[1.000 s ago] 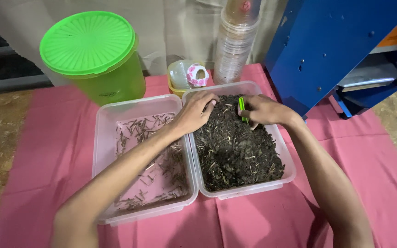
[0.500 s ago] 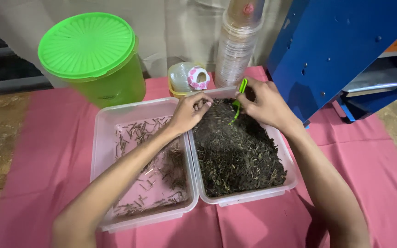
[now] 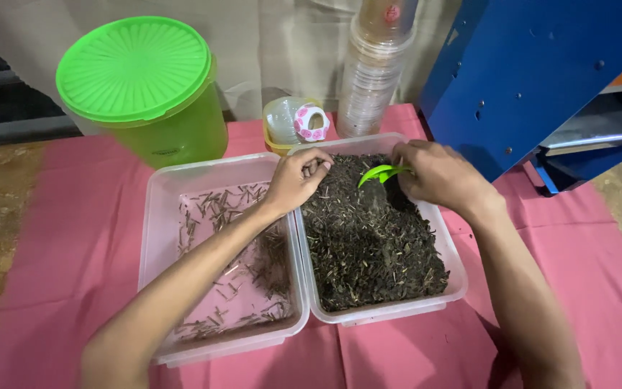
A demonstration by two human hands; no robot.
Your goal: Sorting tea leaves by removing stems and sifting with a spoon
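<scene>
Left hand (image 3: pixel 298 179): over the far left corner of the right tub (image 3: pixel 449 270), fingers curled into a loose pinch; what they grip, if anything, cannot be told.
Right hand (image 3: pixel 435 173): fingers closed round a small green scoop (image 3: pixel 379 173), held just above the dark dry leaves (image 3: pixel 368 245).
Left tub (image 3: pixel 160 209): touching the right tub, holds scattered thin stalks (image 3: pixel 214 205).
Behind: green lidded bucket (image 3: pixel 142 86), stack of clear cups (image 3: pixel 379 72).
Worktop (image 3: pixel 73 216): pink cloth.

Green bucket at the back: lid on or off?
On. The green bucket stands upright on the pink cloth, and its ribbed round lid sits flat over the whole mouth, with no gap showing. Neither hand touches it.
</scene>
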